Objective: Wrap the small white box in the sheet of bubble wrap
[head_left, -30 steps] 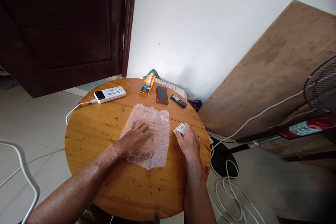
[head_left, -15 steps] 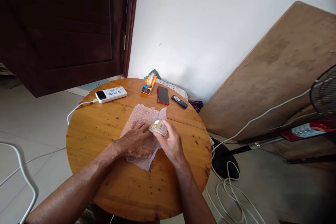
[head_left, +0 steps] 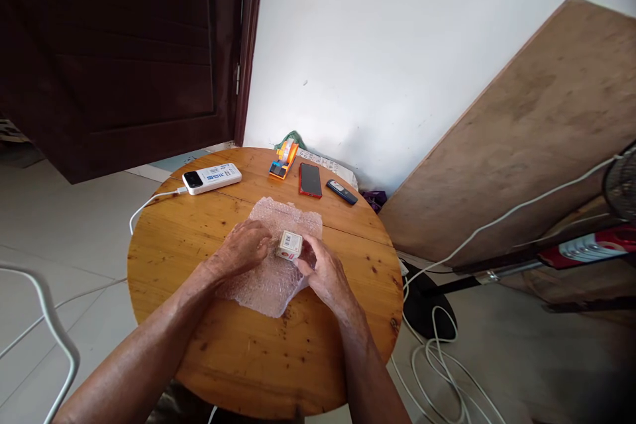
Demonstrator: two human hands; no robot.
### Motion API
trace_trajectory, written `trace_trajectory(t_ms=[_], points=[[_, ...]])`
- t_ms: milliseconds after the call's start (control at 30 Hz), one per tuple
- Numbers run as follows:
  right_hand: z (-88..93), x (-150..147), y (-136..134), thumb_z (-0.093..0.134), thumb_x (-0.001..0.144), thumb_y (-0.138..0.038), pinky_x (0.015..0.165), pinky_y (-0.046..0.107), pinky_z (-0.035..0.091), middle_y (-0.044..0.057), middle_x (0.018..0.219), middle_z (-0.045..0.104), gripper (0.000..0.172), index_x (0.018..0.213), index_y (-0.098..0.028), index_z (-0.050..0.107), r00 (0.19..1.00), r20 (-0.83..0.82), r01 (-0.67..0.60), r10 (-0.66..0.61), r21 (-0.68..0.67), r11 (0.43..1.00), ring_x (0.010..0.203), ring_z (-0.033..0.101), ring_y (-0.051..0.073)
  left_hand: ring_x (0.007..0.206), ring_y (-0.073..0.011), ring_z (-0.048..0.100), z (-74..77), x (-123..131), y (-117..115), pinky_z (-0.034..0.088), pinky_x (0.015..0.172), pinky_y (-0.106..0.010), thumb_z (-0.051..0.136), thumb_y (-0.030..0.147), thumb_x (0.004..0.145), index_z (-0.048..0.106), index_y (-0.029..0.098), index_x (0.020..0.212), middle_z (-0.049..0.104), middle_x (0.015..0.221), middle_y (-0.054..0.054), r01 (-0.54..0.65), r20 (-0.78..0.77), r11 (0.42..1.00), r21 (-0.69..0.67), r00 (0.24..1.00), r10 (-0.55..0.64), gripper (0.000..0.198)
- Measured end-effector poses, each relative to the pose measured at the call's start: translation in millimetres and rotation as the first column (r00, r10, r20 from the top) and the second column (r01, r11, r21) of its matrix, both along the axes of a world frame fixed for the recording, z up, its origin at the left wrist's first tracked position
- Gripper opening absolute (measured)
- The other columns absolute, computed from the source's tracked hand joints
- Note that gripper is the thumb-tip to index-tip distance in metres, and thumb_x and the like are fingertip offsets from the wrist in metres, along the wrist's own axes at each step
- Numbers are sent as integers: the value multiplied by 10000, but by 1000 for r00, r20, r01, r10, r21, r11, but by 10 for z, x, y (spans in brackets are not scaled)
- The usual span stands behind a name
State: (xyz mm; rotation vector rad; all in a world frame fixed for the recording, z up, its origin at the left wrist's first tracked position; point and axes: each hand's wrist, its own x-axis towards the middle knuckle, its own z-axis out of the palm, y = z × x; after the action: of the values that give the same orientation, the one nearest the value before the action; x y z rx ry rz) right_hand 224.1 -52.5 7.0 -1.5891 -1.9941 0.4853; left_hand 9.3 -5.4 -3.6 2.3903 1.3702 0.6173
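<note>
Head view takes in a room corner from above. A dark door (head_left: 124,59) fills the 10 o'clock part of the scene, and a large brown board (head_left: 521,146) leans on the white wall (head_left: 372,46) at 2 o'clock. Below them stands a round wooden counter (head_left: 209,318). Off its 3 o'clock side, white cables (head_left: 437,358) coil on the floor, and a fan (head_left: 623,189) is cut off by the edge of the picture.

A sheet of bubble wrap (head_left: 268,288) lies flat at the middle of the counter. The person's left hand (head_left: 241,248) rests on the wrap's 9 o'clock side, palm down with the fingers loosely bent. The right hand (head_left: 325,275) sits at the wrap's 3 o'clock edge.

Along the far rim there is a white power bank (head_left: 212,178) at 11 o'clock with a lead plugged into it. An orange tape dispenser (head_left: 282,160) stands at 12, with a red-cased phone (head_left: 310,179) lying face up just beside it. A small dark handset (head_left: 342,191) lies at 1 o'clock.

A small box (head_left: 289,244), white with a barcode on top, stands on the wrap a little toward 12 o'clock of its centre. The right hand's fingers pinch its 3 o'clock side. The left hand's fingertips come up against its 9 o'clock side, though I cannot tell whether they press it.
</note>
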Motion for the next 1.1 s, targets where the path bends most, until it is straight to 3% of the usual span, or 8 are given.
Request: trace_trajectory(t_ms=[200,800,900,1033,1100], points=[[11,8,-2,612,794,-224,980,421,474,107,1273,632,559,1341,-212,498,999,0,-37,37,35,999,1135,608,258,1066,-240,625,-48,15,-5,483,962,-374,523,145,866,718,179,963,702,1073,-93,-17,-46,999,48,999,20,221],[-59,-27,34,649,801,-240,905,407,485,80,1160,696,461,1256,-238,573,999,-16,-34,34,22,999,1052,640,264,1083,-249,608,24,34,-52,468,922,-376,487,150,882,701,184,995,687,1077,-101,16,-120,999,30,993,-13,244],[-9,-16,17,652,794,-261,938,432,469,92,1192,677,479,1264,-230,566,998,-46,-43,45,37,998,1081,625,274,1089,-241,605,19,24,-56,464,934,-368,487,155,887,699,182,999,686,1083,-96,20,-101,999,34,995,-16,242],[165,4,-64,616,842,-330,948,411,461,86,1138,679,393,1221,-228,590,975,-214,-32,56,116,993,1050,628,252,1066,-242,613,23,12,-51,467,936,-366,494,150,878,704,166,954,690,1066,-101,24,-101,999,34,995,-21,224],[259,21,-119,592,874,-358,911,376,474,66,1057,691,315,1159,-225,623,945,-297,-121,139,79,989,981,639,225,1060,-238,616,28,11,-44,467,941,-360,498,151,876,706,165,946,692,1056,-101,25,-93,999,31,995,-22,220]])
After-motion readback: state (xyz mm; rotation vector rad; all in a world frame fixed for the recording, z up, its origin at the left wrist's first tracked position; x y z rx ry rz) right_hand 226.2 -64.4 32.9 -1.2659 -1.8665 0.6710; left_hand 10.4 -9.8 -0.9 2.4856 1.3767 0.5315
